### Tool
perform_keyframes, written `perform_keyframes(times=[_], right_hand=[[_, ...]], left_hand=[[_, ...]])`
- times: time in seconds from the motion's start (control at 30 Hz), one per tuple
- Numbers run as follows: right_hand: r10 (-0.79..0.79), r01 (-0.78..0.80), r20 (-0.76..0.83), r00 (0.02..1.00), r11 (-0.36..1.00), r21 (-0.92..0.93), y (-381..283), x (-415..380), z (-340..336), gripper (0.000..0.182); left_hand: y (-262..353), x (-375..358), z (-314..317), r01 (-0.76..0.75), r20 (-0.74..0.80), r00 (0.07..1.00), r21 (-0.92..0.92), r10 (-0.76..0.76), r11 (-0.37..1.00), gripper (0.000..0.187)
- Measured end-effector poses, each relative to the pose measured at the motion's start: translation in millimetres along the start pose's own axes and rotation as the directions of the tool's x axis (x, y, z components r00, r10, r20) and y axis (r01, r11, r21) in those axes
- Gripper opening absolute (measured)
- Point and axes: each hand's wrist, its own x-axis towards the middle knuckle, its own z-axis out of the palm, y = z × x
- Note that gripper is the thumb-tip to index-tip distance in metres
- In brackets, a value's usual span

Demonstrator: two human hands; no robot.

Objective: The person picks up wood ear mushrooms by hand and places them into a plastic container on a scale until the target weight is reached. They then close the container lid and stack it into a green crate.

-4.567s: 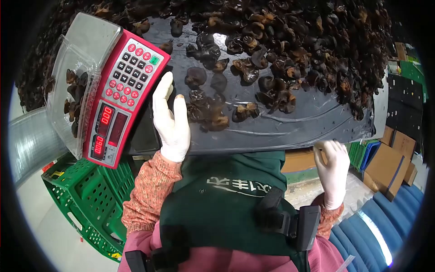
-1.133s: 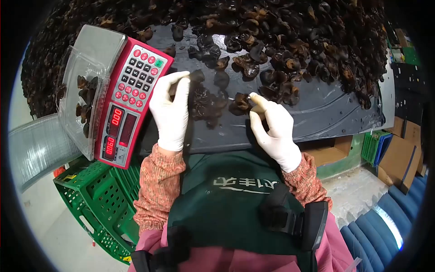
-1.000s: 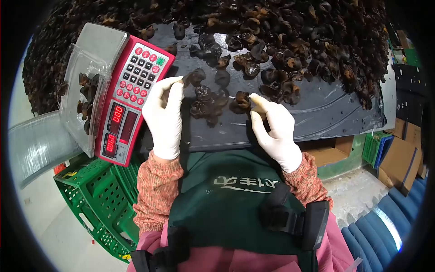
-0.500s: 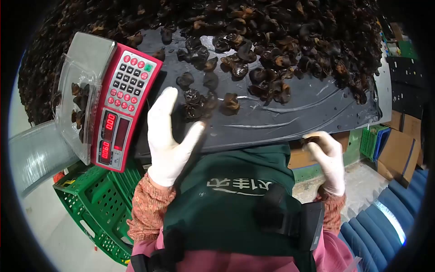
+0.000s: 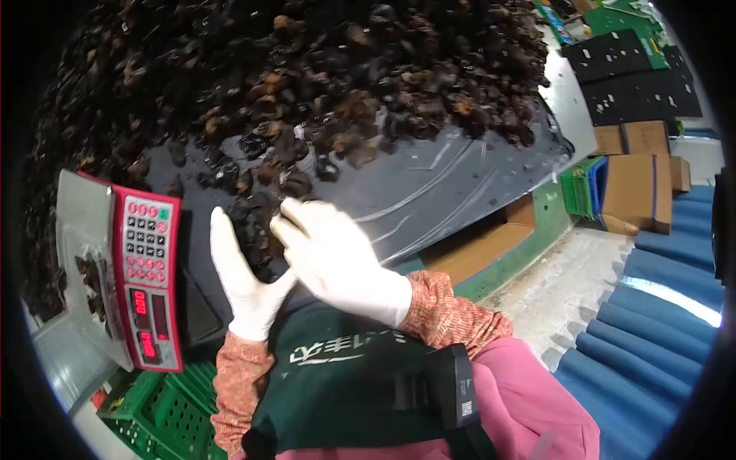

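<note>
My left hand (image 5: 249, 280), in a white glove, is open and stands on edge on the dark sheet (image 5: 429, 195), thumb apart from the fingers. A small cluster of glossy dark brown curled pieces (image 5: 257, 230), like wood ear mushrooms, lies between it and my right hand (image 5: 333, 253). The gloved right hand reaches across from the right, fingers bent downward and close together, fingertips right over these pieces. Its thumb and whatever is beneath the fingertips are hidden.
A large heap of the same pieces (image 5: 230, 69) covers the table's back. On the left, a red scale (image 5: 149, 268) with lit digits bears a clear plastic tray (image 5: 96, 291) with some pieces. Green crates (image 5: 165, 414) stand below; cardboard boxes (image 5: 636, 192) are at right.
My right hand has swung from the right table edge, where it held a small dark piece, to beside my left hand. The view has turned; the left hand stays open by the cluster.
</note>
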Motion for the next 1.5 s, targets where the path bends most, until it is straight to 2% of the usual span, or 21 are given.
perform_keyframes(times=[0.07,0.17,0.2,0.4,0.5,0.7,0.8,0.83,0.93,0.97,1.0,1.07,1.13,1.17,1.2,1.23,1.27,1.3,1.37,1.4,1.5], right_hand=[[-0.171,0.159,0.064,0.983,0.974,0.160,-3,-6,14,0.046],[-0.303,0.281,0.052,0.951,0.926,0.253,10,-8,17,0.047],[-0.294,0.300,-0.063,0.954,0.932,0.205,13,-3,9,0.041],[0.025,-0.094,-0.346,0.938,0.979,-0.183,74,2,-32,0.029],[0.279,-0.365,-0.291,0.915,0.879,-0.306,81,13,-34,0.044],[0.247,-0.297,-0.183,0.952,0.890,-0.346,88,5,-32,0.021],[0.194,-0.257,-0.208,0.959,0.905,-0.340,76,-27,-66,0.014],[0.258,-0.320,-0.216,0.942,0.883,-0.344,72,-41,-84,0.015],[0.327,-0.376,-0.189,0.926,0.752,-0.542,76,-90,-140,0.018],[0.439,-0.367,-0.085,0.894,0.610,-0.703,76,-106,-157,0.031],[0.613,-0.449,-0.049,0.788,0.519,-0.727,67,-113,-167,0.048],[0.550,-0.427,-0.096,0.829,0.514,-0.744,58,-109,-170,0.054],[0.417,-0.418,-0.155,0.895,0.667,-0.617,55,-96,-154,0.046],[0.534,-0.493,-0.134,0.835,0.618,-0.613,53,-88,-157,0.039],[0.369,-0.397,-0.154,0.917,0.792,-0.465,57,-76,-124,0.034],[0.384,-0.382,-0.076,0.920,0.839,-0.386,54,-58,-112,0.033],[0.237,-0.268,-0.135,0.962,0.910,-0.316,59,-49,-90,0.033],[0.156,-0.193,-0.154,0.976,0.944,-0.267,55,-35,-70,0.033],[0.206,-0.182,0.103,0.973,0.961,-0.207,38,-14,-36,0.048],[0.114,-0.105,0.041,0.993,0.975,-0.194,33,-14,-14,0.053],[0.056,-0.054,0.088,0.995,0.998,-0.029,12,-8,21,0.052]], left_hand=[[-6,0,7,-0.082,-0.032,0.996,0.112,0.086,0.990,0.105],[-12,1,8,-0.068,-0.017,0.997,0.103,0.070,0.992,0.110],[-9,2,7,-0.049,-0.003,0.999,0.094,0.050,0.994,0.113],[-2,6,1,0.002,0.050,0.999,0.061,-0.005,0.998,0.127],[-1,6,0,0.009,0.057,0.998,0.068,-0.013,0.998,0.126],[0,4,-3,0.028,0.070,0.997,0.051,-0.032,0.998,0.125],[-1,4,1,0.019,0.048,0.999,0.042,-0.021,0.999,0.122],[-1,4,-1,0.018,0.051,0.998,0.042,-0.020,0.999,0.121],[4,12,-10,0.019,0.097,0.995,0.004,-0.019,1.000,0.116],[4,12,-8,0.008,0.083,0.997,0.017,-0.009,1.000,0.115],[0,9,-5,-0.011,0.059,0.998,0.021,0.010,1.000,0.115],[-4,-1,-6,0.061,0.051,0.997,-0.013,-0.060,0.998,0.118],[-6,-5,-1,0.028,-0.009,1.000,-0.015,-0.028,0.999,0.107],[9,9,-8,0.072,0.005,0.997,-0.029,-0.072,0.997,0.104],[8,6,-15,0.062,0.082,0.994,0.057,-0.067,0.996,0.109],[6,6,-13,0.055,0.067,0.996,0.048,-0.058,0.997,0.109],[6,7,-10,0.049,0.055,0.997,0.035,-0.051,0.998,0.109],[7,9,-10,0.035,0.039,0.999,0.042,-0.037,0.998,0.108],[8,10,-10,0.015,0.016,1.000,0.063,-0.016,0.998,0.108],[7,9,-9,-0.008,0.002,1.000,0.070,0.008,0.998,0.108],[-4,4,-1,-0.060,-0.038,0.997,0.106,0.064,0.993,0.105]])
